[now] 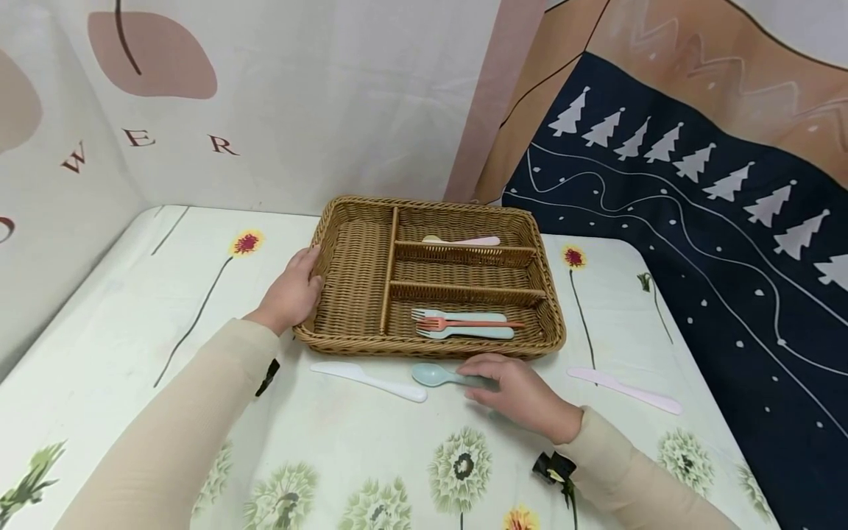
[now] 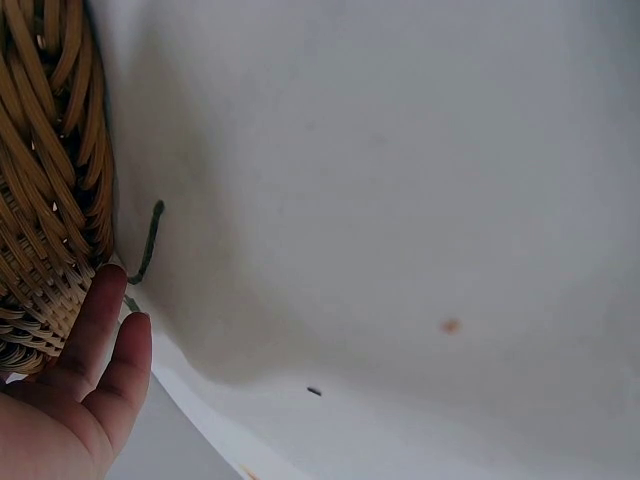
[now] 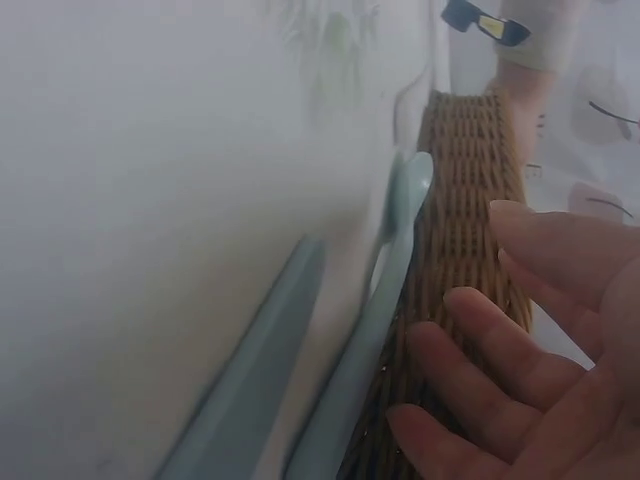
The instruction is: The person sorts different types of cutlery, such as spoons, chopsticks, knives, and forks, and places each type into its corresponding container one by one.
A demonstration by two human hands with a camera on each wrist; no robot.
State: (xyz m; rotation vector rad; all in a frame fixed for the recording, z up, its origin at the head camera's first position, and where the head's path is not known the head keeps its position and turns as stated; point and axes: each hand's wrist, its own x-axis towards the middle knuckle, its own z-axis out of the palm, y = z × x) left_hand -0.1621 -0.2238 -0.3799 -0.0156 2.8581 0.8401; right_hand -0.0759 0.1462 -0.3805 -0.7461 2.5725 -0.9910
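Observation:
A brown wicker cutlery basket (image 1: 351, 272) stands on the table. My left hand (image 1: 291, 291) holds its left rim, the thumb over the edge; in the left wrist view, two extended fingers (image 2: 128, 365) lie by the outer wall. A light blue spoon (image 1: 430, 375) lies in front of the basket. Over its handle is my right hand (image 1: 520, 390). In the right wrist view, that hand's loosely bent fingers (image 3: 480, 375) are apart from the spoon (image 3: 375, 300). Beside it shows another light blue handle (image 3: 250, 380), its kind unclear.
A white knife (image 1: 371, 380) lies left of the spoon, and a pink knife (image 1: 623, 390) lies to the right. Light blue forks (image 1: 477, 333) and an orange fork (image 1: 470, 324) fill the near right compartment. A pink-handled utensil (image 1: 477, 241) rests in the far right one.

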